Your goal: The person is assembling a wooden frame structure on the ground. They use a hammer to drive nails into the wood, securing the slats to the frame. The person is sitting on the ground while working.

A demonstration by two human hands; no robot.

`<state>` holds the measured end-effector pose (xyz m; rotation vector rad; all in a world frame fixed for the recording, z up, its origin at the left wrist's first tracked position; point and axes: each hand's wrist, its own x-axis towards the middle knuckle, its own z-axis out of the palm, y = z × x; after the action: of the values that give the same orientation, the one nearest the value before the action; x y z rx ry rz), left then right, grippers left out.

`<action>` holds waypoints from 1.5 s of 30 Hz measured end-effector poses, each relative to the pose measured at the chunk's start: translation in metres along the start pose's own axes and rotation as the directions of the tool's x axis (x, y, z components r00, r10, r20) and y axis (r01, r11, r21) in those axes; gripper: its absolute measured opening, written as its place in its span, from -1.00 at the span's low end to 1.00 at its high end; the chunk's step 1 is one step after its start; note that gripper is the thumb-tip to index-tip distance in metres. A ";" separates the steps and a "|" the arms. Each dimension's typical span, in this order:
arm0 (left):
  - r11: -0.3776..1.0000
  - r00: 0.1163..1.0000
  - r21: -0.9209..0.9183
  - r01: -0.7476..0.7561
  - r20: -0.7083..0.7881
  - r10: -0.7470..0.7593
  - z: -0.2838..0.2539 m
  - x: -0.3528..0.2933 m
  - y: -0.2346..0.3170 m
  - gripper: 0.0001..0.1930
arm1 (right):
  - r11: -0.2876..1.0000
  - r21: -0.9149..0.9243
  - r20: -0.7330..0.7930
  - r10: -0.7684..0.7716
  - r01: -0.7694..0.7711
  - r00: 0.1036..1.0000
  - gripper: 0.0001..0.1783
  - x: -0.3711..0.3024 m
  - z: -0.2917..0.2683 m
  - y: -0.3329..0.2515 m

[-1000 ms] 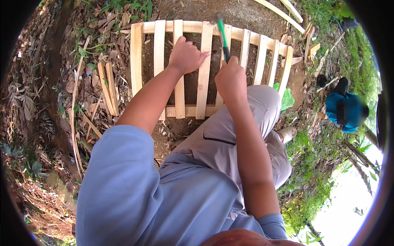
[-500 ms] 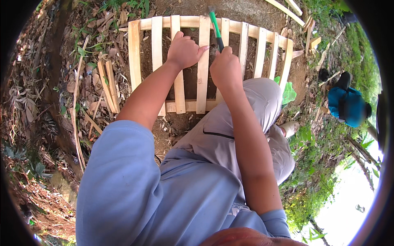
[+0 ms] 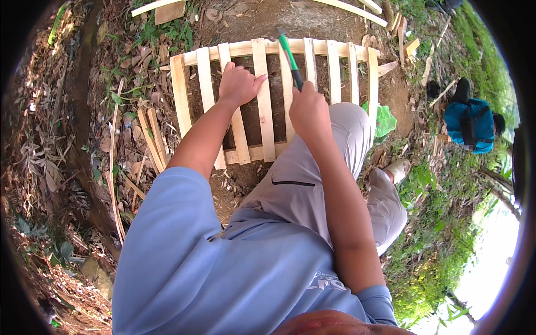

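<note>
A wooden frame of pale slats [image 3: 263, 120] lies on the ground in front of me, the slats crossing a far rail [image 3: 243, 49] and a near rail [image 3: 254, 152]. My right hand [image 3: 310, 111] is wrapped round the black grip of a hammer [image 3: 288, 56] with a green shaft. The hammer head is over the far rail, beside the top of a middle slat; whether it touches is unclear. My left hand [image 3: 241, 85] rests on the slats with curled fingers, its thumb against a middle slat. What is inside those fingers is hidden.
Loose wood strips [image 3: 153, 137] lie at left among dry leaves, and others [image 3: 352, 12] beyond the frame. A green plastic sheet [image 3: 385, 121] is by my knee. At far right lies a blue-and-black bag-like item [image 3: 470, 127], near grass and offcuts [image 3: 411, 47].
The view has shifted, so the frame appears lower and more ground shows beyond it. The hammer head looks sharper now, above the far rail. Both hands keep nearly the same places on the frame.
</note>
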<state>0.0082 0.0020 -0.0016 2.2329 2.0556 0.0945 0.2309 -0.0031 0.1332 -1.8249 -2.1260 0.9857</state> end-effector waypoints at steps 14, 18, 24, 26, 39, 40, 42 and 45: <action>0.988 0.976 -0.086 0.126 -0.169 -0.139 -0.027 -0.002 0.027 -0.30 | 0.707 0.593 -0.339 0.652 -0.384 0.678 -0.74 -0.298 -0.131 0.238; 0.989 0.977 -0.069 0.131 -0.162 -0.141 -0.022 -0.004 0.024 -0.32 | 0.557 0.816 -0.340 0.678 -0.154 0.652 -0.71 -0.298 -0.122 0.257; 0.977 0.923 -0.213 0.002 -0.376 -0.084 -0.029 -0.014 0.009 -0.63 | 0.553 0.811 -0.300 0.671 -0.189 0.679 -0.73 -0.294 -0.122 0.264; 0.975 0.902 -0.223 0.017 -0.418 -0.112 -0.046 -0.018 0.003 -0.75 | 0.573 0.800 -0.325 0.663 -0.178 0.674 -0.73 -0.295 -0.118 0.269; 0.983 0.982 -0.031 0.182 -0.049 -0.183 -0.054 -0.066 -0.026 -0.54 | 0.675 0.698 -0.321 0.594 -0.240 0.737 -0.76 -0.278 -0.111 0.268; 0.984 0.981 -0.024 0.177 -0.071 -0.178 -0.053 -0.068 -0.026 -0.54 | 0.682 0.690 -0.320 0.589 -0.244 0.742 -0.76 -0.276 -0.110 0.267; 0.982 0.980 -0.027 0.187 -0.062 -0.188 -0.052 -0.069 -0.025 -0.54 | 0.707 0.663 -0.337 0.575 -0.245 0.746 -0.74 -0.273 -0.109 0.266; 0.983 0.981 -0.015 0.183 -0.059 -0.183 -0.051 -0.070 -0.027 -0.53 | 0.727 0.638 -0.346 0.564 -0.252 0.750 -0.73 -0.271 -0.106 0.267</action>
<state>-0.0303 -0.0632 0.0473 2.0475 2.2750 0.1572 0.5686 -0.2080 0.1373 -1.9822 -0.9627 0.9114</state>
